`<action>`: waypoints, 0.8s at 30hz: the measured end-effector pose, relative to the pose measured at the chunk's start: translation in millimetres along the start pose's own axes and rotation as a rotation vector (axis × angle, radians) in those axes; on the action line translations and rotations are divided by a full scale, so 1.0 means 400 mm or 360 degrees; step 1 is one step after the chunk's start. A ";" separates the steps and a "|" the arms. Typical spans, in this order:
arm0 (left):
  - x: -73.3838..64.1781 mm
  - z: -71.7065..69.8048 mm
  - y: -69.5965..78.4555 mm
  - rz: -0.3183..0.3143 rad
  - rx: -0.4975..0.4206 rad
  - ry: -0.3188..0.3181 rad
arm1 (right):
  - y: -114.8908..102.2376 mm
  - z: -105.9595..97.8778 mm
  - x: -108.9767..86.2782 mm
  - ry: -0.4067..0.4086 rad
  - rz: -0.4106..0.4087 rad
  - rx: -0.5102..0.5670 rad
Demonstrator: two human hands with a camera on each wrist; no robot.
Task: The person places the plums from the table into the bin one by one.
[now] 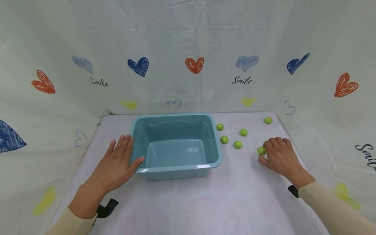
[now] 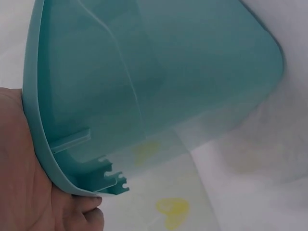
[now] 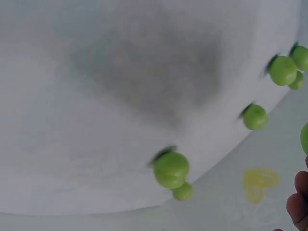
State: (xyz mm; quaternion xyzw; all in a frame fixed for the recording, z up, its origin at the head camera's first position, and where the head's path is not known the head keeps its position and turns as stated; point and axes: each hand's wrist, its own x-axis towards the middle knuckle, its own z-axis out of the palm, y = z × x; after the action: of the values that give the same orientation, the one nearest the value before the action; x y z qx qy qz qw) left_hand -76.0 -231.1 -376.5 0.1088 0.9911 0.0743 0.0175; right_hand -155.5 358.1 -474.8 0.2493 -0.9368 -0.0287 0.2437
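Note:
A light blue plastic tub [image 1: 176, 169] stands left of centre on the table. My left hand [image 1: 113, 166] lies along the tub's left rim with straight fingers, the thumb reaching over the front corner. In the left wrist view the palm [image 2: 19, 159] is against the rim [image 2: 36, 120]. To the right of the tub, my right hand [image 1: 277, 158] pinches a small round green fruit [image 1: 261, 150] between thumb and fingers. At the edge of the right wrist view, this fruit [image 3: 305, 138] shows beside the fingertips [image 3: 299, 207].
Several more green fruits lie between the tub and my right hand, one beside the tub's rim [image 1: 219, 127]. Another fruit [image 1: 268, 120] sits at the far right corner. A white table [image 1: 182, 202] is enclosed by a pale curtain [image 1: 164, 39] printed with hearts.

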 end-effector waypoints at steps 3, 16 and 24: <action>0.001 -0.001 0.005 0.0000 0.0047 -0.0004 | -0.024 -0.018 0.043 0.0060 -0.0034 0.0049; 0.010 -0.013 0.009 0.0025 -0.0030 -0.0056 | -0.149 -0.170 0.309 -0.0027 -0.0210 0.0205; 0.008 -0.006 -0.010 0.0024 -0.0102 -0.0065 | -0.266 -0.247 0.493 -0.0177 -0.0565 0.0356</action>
State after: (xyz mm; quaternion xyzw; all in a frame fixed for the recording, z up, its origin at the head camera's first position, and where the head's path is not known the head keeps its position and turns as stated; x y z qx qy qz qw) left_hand -80.2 -234.7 -374.8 0.1170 0.9869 0.1038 0.0406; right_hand -210.1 177.0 -319.3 0.4339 -0.8876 0.0193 0.1536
